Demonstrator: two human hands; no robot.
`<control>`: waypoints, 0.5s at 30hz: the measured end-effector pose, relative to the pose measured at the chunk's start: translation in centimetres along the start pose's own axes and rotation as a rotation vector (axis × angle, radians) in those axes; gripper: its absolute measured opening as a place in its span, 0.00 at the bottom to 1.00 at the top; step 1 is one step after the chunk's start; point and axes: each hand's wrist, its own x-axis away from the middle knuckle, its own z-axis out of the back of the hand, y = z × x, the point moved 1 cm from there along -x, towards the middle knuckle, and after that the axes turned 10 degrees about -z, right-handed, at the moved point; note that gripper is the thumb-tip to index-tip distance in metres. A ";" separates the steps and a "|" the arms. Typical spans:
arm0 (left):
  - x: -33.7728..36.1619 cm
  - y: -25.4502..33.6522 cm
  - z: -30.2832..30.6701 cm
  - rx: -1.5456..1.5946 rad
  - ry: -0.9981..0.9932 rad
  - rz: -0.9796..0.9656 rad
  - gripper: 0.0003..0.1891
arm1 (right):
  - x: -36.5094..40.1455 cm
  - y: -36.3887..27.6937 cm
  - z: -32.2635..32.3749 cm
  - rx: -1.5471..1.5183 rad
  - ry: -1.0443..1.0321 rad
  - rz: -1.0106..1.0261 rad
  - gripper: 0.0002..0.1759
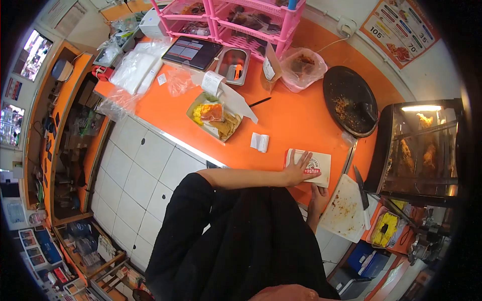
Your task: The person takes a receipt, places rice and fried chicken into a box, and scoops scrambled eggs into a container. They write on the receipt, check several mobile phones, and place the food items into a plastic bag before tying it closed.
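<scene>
A flat paper food bag [323,163], cream with a red band and printed lettering, lies at the counter's front edge. Across it my left hand [300,171] rests flat, fingers spread over the print. At the bag's lower edge my right hand [318,195] has its fingertips on the paper, and part of its grip is hidden. A small folded white paper [259,142] lies to the left of the bag. Further left is an open food box [232,134] holding yellow food, a red-orange packet and a brown piece, with a long receipt [236,98] beside it.
On the right are a white cutting board [342,215], a knife [362,193], a lit display case [419,150] and a black round pan [346,95]. Behind stand a bag-lined bowl [301,83], a metal tray [234,52], a tablet [192,51] and pink racks [216,25].
</scene>
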 end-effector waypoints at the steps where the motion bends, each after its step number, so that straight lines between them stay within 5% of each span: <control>1: 0.0 0.2 0.1 0.014 -0.018 0.012 0.34 | -0.1 -0.7 0.5 -0.011 -0.001 -0.003 0.20; 5: -0.2 1.0 1.3 0.167 -0.240 0.146 0.31 | -0.8 -1.7 2.6 0.186 -0.023 0.032 0.20; 8: -0.6 1.1 3.5 0.191 -0.364 0.188 0.31 | -1.0 -4.6 2.9 1.097 0.202 -0.024 0.23; 11: -0.8 0.9 3.4 0.180 -0.409 0.182 0.30 | -0.2 -8.0 0.4 1.091 0.238 0.227 0.23; 15: -0.4 0.4 2.8 0.139 -0.394 0.096 0.30 | 0.0 -10.4 -1.0 1.147 -0.223 0.509 0.24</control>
